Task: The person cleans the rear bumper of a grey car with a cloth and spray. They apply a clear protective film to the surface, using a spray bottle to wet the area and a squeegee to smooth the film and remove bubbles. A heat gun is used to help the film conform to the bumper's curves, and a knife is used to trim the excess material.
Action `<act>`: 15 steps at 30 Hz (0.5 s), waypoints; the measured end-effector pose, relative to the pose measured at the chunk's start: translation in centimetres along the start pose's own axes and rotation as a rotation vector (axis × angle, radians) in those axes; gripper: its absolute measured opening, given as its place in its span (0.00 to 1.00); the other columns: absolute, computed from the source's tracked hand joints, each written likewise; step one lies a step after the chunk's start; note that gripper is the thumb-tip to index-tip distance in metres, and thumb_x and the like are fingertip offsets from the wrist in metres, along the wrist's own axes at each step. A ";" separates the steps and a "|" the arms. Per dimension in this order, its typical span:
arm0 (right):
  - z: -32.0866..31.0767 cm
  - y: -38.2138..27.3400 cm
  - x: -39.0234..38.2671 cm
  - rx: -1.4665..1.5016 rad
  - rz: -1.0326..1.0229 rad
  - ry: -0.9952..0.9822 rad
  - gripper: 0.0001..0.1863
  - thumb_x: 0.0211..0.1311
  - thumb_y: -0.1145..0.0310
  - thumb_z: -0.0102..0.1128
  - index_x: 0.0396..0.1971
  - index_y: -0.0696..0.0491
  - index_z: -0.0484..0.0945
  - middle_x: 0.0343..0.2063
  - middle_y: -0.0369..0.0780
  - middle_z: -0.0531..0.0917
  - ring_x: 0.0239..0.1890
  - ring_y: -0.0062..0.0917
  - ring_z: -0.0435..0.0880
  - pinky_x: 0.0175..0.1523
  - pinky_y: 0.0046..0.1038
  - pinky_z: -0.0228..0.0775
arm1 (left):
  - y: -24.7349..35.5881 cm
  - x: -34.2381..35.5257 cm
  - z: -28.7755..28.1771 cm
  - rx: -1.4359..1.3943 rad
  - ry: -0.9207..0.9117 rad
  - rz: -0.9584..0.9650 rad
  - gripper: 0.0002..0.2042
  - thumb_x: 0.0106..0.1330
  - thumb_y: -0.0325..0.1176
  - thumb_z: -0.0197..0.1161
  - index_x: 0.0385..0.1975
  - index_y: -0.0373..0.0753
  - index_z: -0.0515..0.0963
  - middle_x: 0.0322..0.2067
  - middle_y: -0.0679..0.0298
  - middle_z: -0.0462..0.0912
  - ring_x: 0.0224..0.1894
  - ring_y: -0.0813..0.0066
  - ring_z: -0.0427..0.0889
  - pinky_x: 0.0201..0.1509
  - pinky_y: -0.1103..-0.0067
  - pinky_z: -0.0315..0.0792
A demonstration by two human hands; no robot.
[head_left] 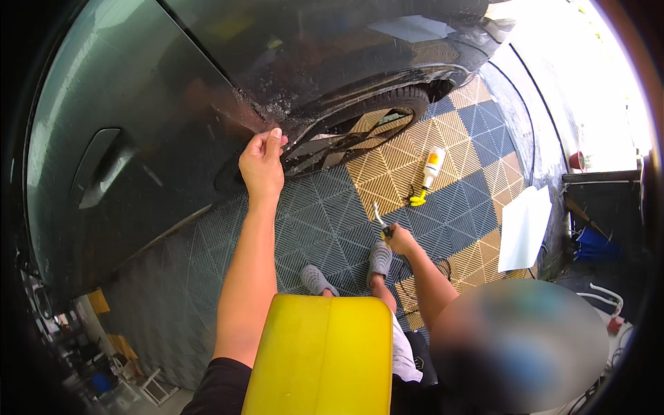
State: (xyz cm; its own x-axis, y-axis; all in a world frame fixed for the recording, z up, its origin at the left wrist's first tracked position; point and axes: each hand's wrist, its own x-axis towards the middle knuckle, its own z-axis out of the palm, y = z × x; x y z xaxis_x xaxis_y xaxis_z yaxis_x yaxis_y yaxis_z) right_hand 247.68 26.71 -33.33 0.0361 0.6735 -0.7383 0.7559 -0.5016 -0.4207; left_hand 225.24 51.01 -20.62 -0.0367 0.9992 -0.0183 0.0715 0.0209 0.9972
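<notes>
On a tan-and-grey tiled floor [332, 214], held up the left hand [265, 160] with fingers curled toward thumb, at the dark car [297, 55], upper centre; could not tell if touching or gripping. Farther from the car, at centre right, wrapped the right hand [400, 241] around a nozzle [380, 218] slanting up-left.

The car [166, 152] rises left of and beyond the bottle [433, 168], which lies on the tiled floor [472, 200] — between the wheel [408, 97] and the floor's right edge — with flat sheets [524, 228] at that edge.
</notes>
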 end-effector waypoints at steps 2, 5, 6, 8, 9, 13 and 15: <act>0.5 0.6 1.3 0.046 -0.012 0.100 0.28 0.60 0.65 0.63 0.58 0.59 0.68 0.44 0.53 0.83 0.47 0.46 0.83 0.52 0.38 0.75 | 0.4 -0.2 0.1 -0.015 -0.008 0.004 0.10 0.70 0.36 0.65 0.35 0.34 0.82 0.32 0.64 0.85 0.35 0.82 0.82 0.40 0.83 0.74; -1.4 -1.4 0.1 0.826 -0.215 0.227 0.32 0.63 0.69 0.63 0.65 0.60 0.63 0.58 0.49 0.75 0.59 0.39 0.77 0.61 0.36 0.71 | 0.6 -0.1 -0.3 -0.020 -0.012 0.005 0.10 0.70 0.36 0.64 0.35 0.34 0.81 0.32 0.64 0.85 0.36 0.81 0.83 0.41 0.83 0.76; -6.3 -6.6 -5.3 0.816 -0.511 0.288 0.34 0.64 0.65 0.65 0.67 0.57 0.61 0.61 0.48 0.72 0.63 0.33 0.73 0.65 0.37 0.68 | 0.1 0.0 -1.4 0.004 0.027 0.002 0.10 0.70 0.36 0.64 0.35 0.34 0.82 0.32 0.64 0.85 0.36 0.81 0.83 0.41 0.83 0.76; -14.4 -11.9 -14.7 0.771 -1.145 0.497 0.39 0.53 0.70 0.72 0.66 0.53 0.65 0.61 0.48 0.74 0.62 0.40 0.74 0.66 0.40 0.65 | -0.1 -0.4 -1.3 0.029 0.018 -0.013 0.10 0.70 0.36 0.64 0.36 0.34 0.82 0.32 0.64 0.85 0.36 0.81 0.83 0.41 0.83 0.76; -17.3 -14.5 -18.8 0.548 -1.292 0.606 0.37 0.50 0.71 0.72 0.63 0.53 0.69 0.58 0.51 0.76 0.58 0.43 0.77 0.61 0.40 0.70 | -0.9 -0.3 -1.9 -0.024 0.014 -0.005 0.09 0.70 0.35 0.64 0.37 0.34 0.82 0.33 0.64 0.85 0.36 0.80 0.83 0.41 0.83 0.76; -21.5 -19.2 -22.2 0.175 -1.589 0.472 0.09 0.57 0.68 0.61 0.36 0.53 0.84 0.39 0.43 0.85 0.39 0.35 0.85 0.43 0.31 0.79 | -0.9 -0.5 -1.3 -0.076 0.011 -0.026 0.09 0.70 0.35 0.64 0.38 0.34 0.82 0.34 0.63 0.85 0.37 0.79 0.83 0.42 0.81 0.78; -20.4 -19.1 -20.8 0.145 -1.526 0.487 0.11 0.50 0.71 0.61 0.35 0.55 0.82 0.38 0.43 0.83 0.40 0.34 0.84 0.44 0.30 0.78 | -0.7 -0.9 -1.0 -0.084 -0.041 0.018 0.09 0.70 0.34 0.64 0.39 0.34 0.82 0.34 0.63 0.85 0.37 0.79 0.83 0.42 0.81 0.78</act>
State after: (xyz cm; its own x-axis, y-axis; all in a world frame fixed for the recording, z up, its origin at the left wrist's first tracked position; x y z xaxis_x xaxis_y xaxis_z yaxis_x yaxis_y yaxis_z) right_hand 245.87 33.38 0.82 -0.4402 0.6541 0.6151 0.2146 0.7418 -0.6353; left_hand 224.22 50.09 -21.22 0.0052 1.0000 -0.0012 -0.0125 0.0013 0.9999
